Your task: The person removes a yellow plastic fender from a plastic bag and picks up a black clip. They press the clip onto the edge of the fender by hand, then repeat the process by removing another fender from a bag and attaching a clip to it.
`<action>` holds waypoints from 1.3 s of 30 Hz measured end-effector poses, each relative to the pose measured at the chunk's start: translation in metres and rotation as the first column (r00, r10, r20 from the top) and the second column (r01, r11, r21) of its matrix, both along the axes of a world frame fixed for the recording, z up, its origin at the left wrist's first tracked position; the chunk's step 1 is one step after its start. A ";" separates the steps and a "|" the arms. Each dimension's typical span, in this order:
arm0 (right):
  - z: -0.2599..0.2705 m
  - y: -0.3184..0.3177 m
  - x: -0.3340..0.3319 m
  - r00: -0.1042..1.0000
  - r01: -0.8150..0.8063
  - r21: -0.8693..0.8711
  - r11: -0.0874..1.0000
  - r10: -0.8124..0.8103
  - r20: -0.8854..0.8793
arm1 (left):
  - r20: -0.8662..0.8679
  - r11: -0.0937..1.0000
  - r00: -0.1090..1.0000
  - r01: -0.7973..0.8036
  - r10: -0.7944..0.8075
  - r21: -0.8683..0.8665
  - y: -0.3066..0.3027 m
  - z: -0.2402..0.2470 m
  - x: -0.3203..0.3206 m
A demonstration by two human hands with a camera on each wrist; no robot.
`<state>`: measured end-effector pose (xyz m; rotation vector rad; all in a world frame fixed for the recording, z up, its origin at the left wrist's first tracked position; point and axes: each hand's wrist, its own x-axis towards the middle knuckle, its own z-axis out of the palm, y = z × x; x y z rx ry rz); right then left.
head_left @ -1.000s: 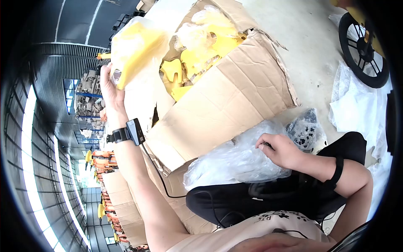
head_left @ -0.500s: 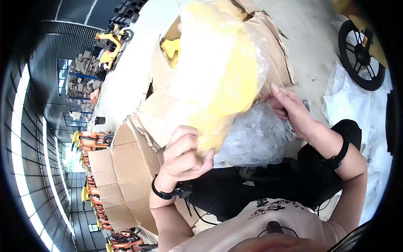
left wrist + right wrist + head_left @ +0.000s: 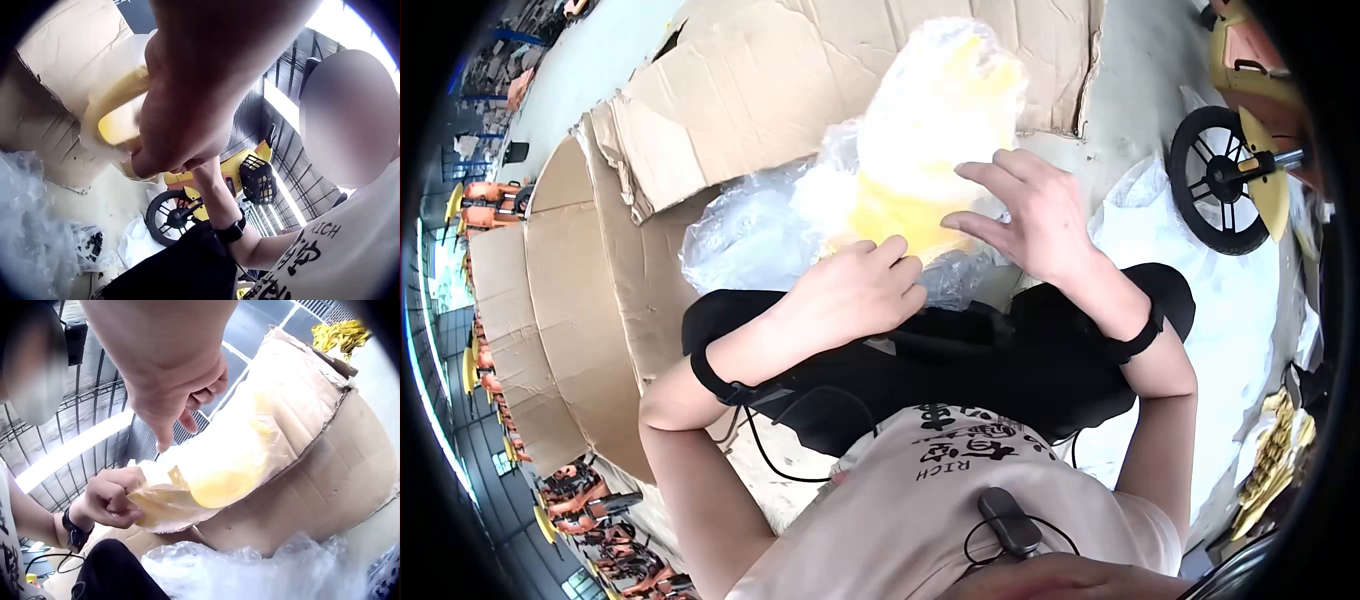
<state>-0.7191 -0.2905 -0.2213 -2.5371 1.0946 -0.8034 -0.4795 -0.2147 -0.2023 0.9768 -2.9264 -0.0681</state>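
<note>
A yellow part in a clear plastic bag [image 3: 940, 130] is held up above the lap. The left hand [image 3: 860, 290] pinches the near end of the bag; in the right wrist view that hand [image 3: 115, 497] has its fingers curled on the plastic beside the yellow part [image 3: 228, 484]. Close to the bag's right side, the right hand [image 3: 1040, 215] has thumb and fingers spread apart, with a gap to the plastic in the right wrist view. In the left wrist view, the left hand [image 3: 181, 119] hides part of the bagged yellow piece [image 3: 119, 128].
A large cardboard box [image 3: 770, 90] lies beyond the bag, and another cardboard piece [image 3: 570, 300] stands at the left. Crumpled clear plastic [image 3: 750, 230] lies in front of the knees. A black wheel [image 3: 1220, 180] and white sheeting [image 3: 1210, 330] are on the right.
The bagged yellow part has come from over the box toward the lap, held by the left hand. The right hand has moved up beside it, its fingers now spread. The head view has turned.
</note>
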 end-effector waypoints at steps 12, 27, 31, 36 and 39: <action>-0.005 -0.048 -0.025 0.620 0.064 0.666 0.743 -0.553 0.557 | -0.281 0.843 0.940 -0.012 0.193 0.538 0.025 0.021 0.041; -0.081 -0.041 -0.005 0.948 0.312 0.646 0.697 -0.268 -0.169 | 0.200 0.871 0.927 -0.202 0.318 -0.448 0.024 0.150 0.094; -0.079 -0.041 -0.002 0.946 0.303 0.648 0.699 -0.303 -0.115 | -0.107 0.741 0.924 -0.361 0.367 -0.566 0.033 0.170 0.150; -0.087 -0.038 -0.002 0.960 0.256 0.652 0.714 -0.269 -0.083 | -0.191 0.273 0.891 -0.320 0.411 -0.907 0.012 0.253 0.222; -0.086 -0.027 0.012 0.968 0.247 0.685 0.685 -0.204 -0.145 | -0.347 0.324 0.901 -0.421 0.261 -0.848 -0.017 0.300 0.191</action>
